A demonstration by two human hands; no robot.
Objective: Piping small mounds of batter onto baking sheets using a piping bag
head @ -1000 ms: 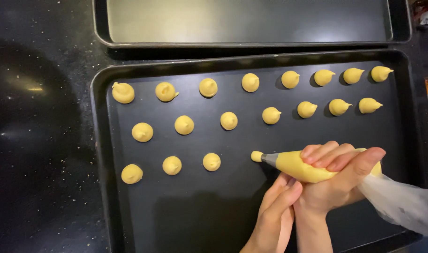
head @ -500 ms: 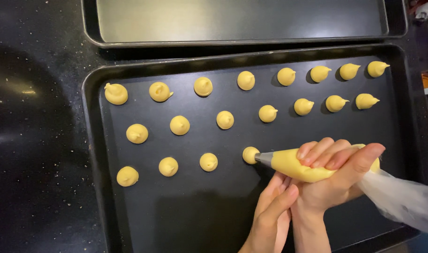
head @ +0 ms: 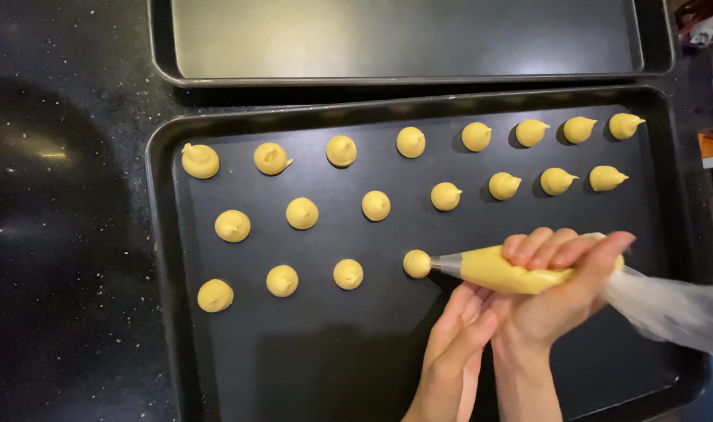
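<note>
The right hand point(head: 559, 285) grips the piping bag point(head: 520, 273), which lies left to right over the near tray point(head: 159, 258), its tip touching a fresh dough mound point(head: 416, 263) in row 3, while the left hand point(head: 458, 344) rests open-fingered just beneath.

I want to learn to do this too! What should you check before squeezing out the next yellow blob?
1. Nozzle at the newest blob, fourth in the bottom row: ok.
2. Right hand wrapped round the piping bag: ok.
3. Left hand under the bag, fingers pointing up toward it: ok; whether it touches the bag, cannot tell.
4. Bare space on the tray to the right of that blob: ok.
5. Batter left in the bag: ok, yellow fills its front part.
6. Blobs apart from each other: ok, none touch.
</note>
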